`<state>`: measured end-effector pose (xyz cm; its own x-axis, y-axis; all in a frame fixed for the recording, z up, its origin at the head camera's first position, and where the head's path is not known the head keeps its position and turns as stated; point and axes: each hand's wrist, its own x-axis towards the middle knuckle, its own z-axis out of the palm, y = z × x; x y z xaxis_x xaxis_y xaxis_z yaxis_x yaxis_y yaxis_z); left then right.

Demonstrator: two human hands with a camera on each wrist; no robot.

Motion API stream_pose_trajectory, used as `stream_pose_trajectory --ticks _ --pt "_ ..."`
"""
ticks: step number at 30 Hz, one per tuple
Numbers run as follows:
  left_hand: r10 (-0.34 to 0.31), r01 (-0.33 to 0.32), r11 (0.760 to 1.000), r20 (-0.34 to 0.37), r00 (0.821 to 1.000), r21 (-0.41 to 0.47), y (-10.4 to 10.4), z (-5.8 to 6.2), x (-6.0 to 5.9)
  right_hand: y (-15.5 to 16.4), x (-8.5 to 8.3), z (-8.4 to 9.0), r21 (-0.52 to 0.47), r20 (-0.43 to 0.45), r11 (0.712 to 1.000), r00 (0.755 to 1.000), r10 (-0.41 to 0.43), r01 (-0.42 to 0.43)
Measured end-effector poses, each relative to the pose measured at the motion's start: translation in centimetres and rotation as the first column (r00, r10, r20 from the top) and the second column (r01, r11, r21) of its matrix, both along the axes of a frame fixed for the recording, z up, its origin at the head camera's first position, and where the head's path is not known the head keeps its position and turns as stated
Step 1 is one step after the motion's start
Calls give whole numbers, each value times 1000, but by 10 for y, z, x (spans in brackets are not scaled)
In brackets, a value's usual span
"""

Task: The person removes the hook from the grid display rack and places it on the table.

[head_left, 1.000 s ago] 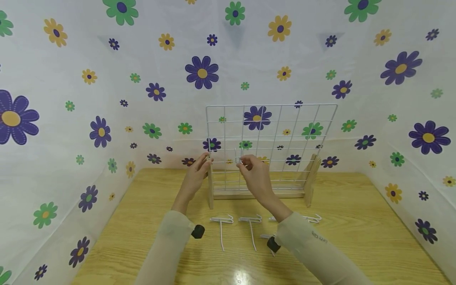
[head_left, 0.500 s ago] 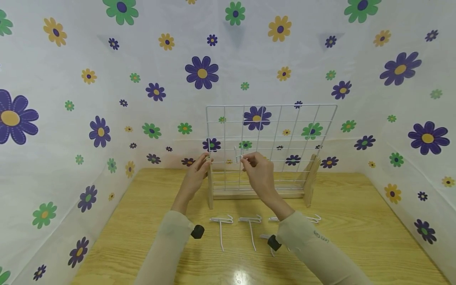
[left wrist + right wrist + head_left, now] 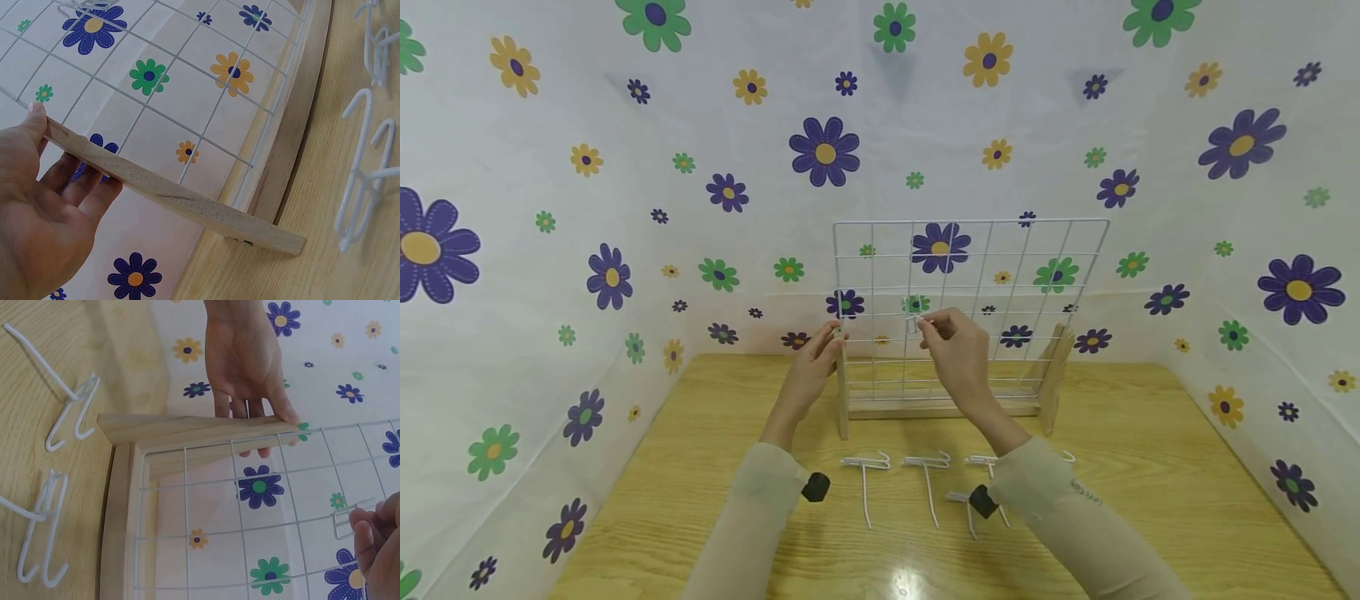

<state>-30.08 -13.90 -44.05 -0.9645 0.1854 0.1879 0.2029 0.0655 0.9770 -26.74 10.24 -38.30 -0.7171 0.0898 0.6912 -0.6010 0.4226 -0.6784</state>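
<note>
A white wire grid panel stands upright in a wooden stand. My left hand grips the top of the stand's left wooden upright, thumb on the near side and fingers behind. My right hand pinches a white wire display hook between thumb and fingertips. In the head view this hook overlaps the left middle of the grid. The right wrist view shows its looped end at the grid wires, with the rest hidden by the fingers.
Several more white hooks lie on the wooden table in front of the stand, among them a left one, a middle one and one by the right sleeve. A flower-printed cloth surrounds the table's back and sides.
My right hand has moved up and slightly right with the hook, which now sits higher against the grid. My left hand stays on the upright.
</note>
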Motion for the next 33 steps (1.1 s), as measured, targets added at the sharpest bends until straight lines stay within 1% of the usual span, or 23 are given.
stream_pose_trajectory --ticks 8,14,18,24,27,33 --pt "-3 3 1000 -8 1000 -12 0 0 -2 6 6 8 -51 -19 999 1000 5 -6" --pt "-11 11 1000 -12 1000 -9 -1 -1 -3 13 13 13 -40 6 999 1000 16 -16" --pt "-11 11 1000 -4 1000 6 0 1 -2 16 20 19 -42 7 999 1000 23 -22" --pt "-7 7 1000 4 1000 15 1 2 -1 18 33 28 -87 1 994 998 60 -60" --pt "-13 13 1000 -1 1000 17 1 2 -1 20 37 31 -93 -13 994 998 54 -55" --pt "-7 7 1000 6 1000 10 0 0 -1 25 49 37 -91 1 994 998 59 -59"
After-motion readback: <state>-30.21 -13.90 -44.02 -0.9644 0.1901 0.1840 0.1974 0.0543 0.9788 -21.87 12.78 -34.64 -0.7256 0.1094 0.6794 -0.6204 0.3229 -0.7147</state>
